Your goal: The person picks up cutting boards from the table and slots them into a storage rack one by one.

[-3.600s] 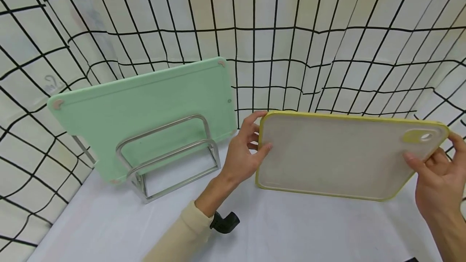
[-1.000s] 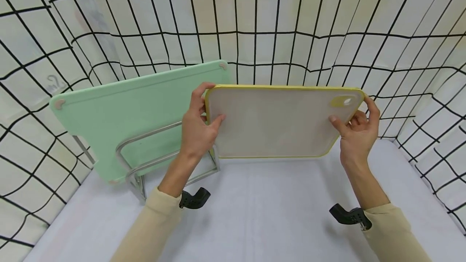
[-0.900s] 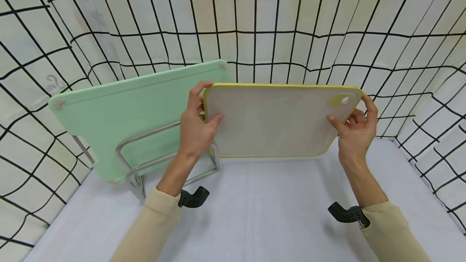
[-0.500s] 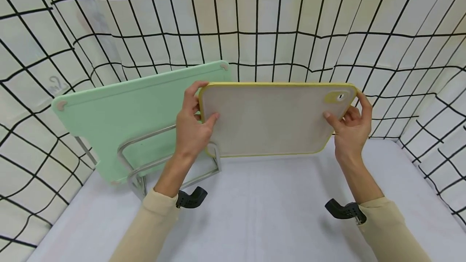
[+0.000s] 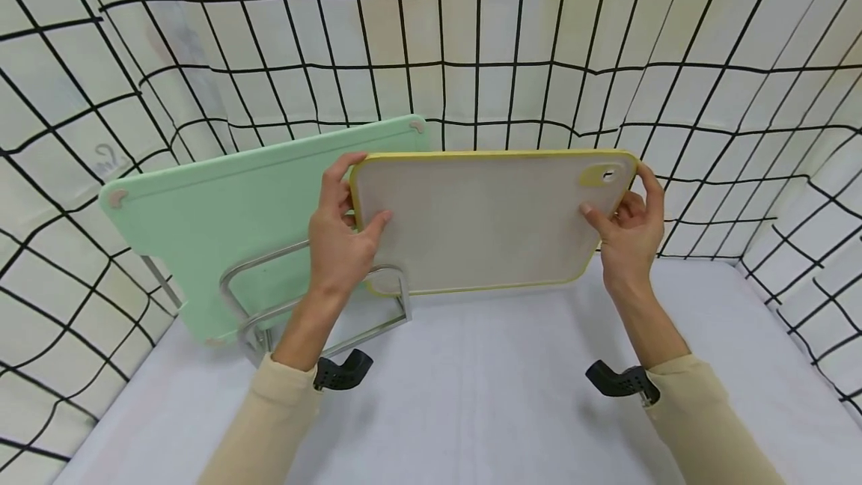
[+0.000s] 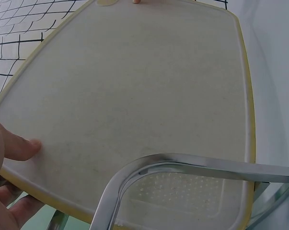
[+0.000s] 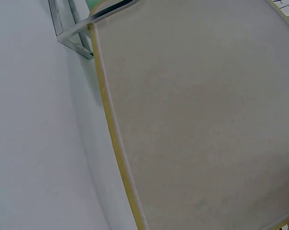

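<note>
A beige cutting board [image 5: 485, 223] with a yellow rim is held up lengthwise by both hands. My left hand [image 5: 340, 242] grips its left edge, thumb on the near face and fingers behind. My right hand [image 5: 629, 234] grips the right edge below the handle hole in the same way. The board's lower left corner lies behind the front hoop of a metal rack [image 6: 182, 163], as the left wrist view shows; whether they touch I cannot tell. A green cutting board [image 5: 222, 200] stands in that rack, partly hidden by my left hand and the beige board.
A white cloth-covered surface [image 5: 471, 395] lies under everything. Black wire grid panels [image 5: 525, 66] rise at the back and both sides. A black wrist camera [image 5: 343, 370] sits on the left wrist and another wrist camera [image 5: 619, 380] on the right.
Both hands have carried the beige board leftward, first from the right and up, then slowly on. Its lower left corner has slid behind the rack's front hoop. The green board stays put.
</note>
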Demonstrator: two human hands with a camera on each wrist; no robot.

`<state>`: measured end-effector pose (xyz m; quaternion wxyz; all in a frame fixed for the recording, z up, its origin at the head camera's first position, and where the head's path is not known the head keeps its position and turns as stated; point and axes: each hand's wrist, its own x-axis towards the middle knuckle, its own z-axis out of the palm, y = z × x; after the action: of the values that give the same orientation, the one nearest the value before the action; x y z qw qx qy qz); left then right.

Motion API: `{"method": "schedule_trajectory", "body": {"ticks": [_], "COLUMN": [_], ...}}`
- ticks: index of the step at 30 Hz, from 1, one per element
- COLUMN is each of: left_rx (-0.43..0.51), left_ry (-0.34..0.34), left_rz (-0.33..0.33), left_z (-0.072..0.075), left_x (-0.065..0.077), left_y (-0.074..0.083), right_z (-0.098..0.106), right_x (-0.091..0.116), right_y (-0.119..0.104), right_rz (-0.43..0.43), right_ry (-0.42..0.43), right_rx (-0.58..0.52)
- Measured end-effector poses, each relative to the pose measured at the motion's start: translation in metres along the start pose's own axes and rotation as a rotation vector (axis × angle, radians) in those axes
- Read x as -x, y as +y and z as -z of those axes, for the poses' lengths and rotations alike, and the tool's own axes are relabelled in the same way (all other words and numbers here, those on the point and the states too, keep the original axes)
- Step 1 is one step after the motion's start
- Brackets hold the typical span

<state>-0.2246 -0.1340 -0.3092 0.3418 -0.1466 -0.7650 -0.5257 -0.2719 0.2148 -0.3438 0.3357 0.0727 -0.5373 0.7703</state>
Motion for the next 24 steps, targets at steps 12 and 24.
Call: {"method": "schedule_trajectory", "body": {"ticks": [12, 24], "left_rx": [-0.030, -0.036], "left_ry": [0.022, 0.062], "left_rz": [-0.004, 0.030], "left_z": [0.017, 0.030], "left_x": [0.002, 0.004], "left_y": [-0.004, -0.008], "right_z": [-0.015, -0.030], "right_x": [0.001, -0.001], "right_y": [0.006, 0.015], "right_rz": [0.007, -0.009], "right_ry": [-0.073, -0.114], "right_rx": [0.044, 0.092]}}
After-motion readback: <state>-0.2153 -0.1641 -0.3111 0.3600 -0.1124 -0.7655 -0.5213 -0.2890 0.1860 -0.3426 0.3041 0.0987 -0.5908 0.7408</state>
